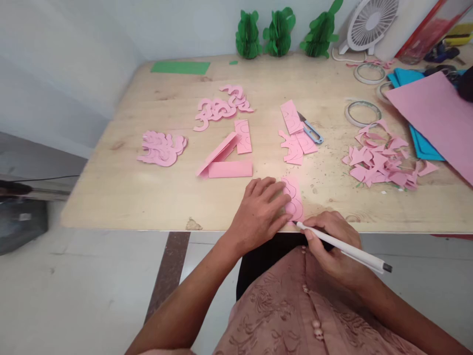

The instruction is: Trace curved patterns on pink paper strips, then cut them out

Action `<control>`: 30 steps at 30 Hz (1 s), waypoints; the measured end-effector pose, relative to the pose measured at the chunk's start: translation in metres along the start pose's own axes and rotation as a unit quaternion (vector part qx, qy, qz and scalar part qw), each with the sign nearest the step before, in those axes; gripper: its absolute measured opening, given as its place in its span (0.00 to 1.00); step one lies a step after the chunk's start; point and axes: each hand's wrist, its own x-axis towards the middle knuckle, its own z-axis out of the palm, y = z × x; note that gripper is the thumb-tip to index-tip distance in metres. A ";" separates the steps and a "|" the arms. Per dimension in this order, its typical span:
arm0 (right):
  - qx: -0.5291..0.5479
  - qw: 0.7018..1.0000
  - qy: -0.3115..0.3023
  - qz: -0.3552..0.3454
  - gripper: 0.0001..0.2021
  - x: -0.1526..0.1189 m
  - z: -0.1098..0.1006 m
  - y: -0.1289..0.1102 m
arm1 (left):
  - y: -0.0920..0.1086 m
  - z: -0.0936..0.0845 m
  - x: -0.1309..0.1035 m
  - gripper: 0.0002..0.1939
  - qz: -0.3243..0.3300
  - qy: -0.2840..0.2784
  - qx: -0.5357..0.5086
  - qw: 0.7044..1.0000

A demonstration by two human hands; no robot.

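Note:
My left hand (pixel 261 212) lies flat with its fingers stretched over the left side of a pink paper strip (pixel 294 204) at the table's front edge. Curved dark outlines are drawn on this strip. A white pen (pixel 360 253) is gripped in my right hand (pixel 343 230), its tip at the strip's lower end. Beyond the strip are a pink piece with outlines and a partly cut edge (pixel 291 149), another outlined pink strip (pixel 290 117) and blue-handled thread snips (pixel 314 133).
Folded pink paper (pixel 231 169), curved pink cut-outs (pixel 218 108) and a stack of pink shapes (pixel 162 148) lie leftward. Pink scraps (pixel 380 160), tape rolls (pixel 364 123) and pink sheets (pixel 436 111) are rightward. Green paper figures (pixel 280 37) and a white fan (pixel 371 22) stand behind.

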 end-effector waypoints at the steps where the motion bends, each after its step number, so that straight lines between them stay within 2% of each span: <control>1: 0.000 1.000 -0.003 -0.001 0.05 0.000 0.000 0.000 | 0.000 0.000 0.000 0.11 0.000 0.001 0.000 1.000; 30: -0.010 1.000 0.009 -0.013 0.05 0.001 -0.002 0.000 | -0.001 0.001 0.000 0.11 0.004 0.004 -0.003 1.000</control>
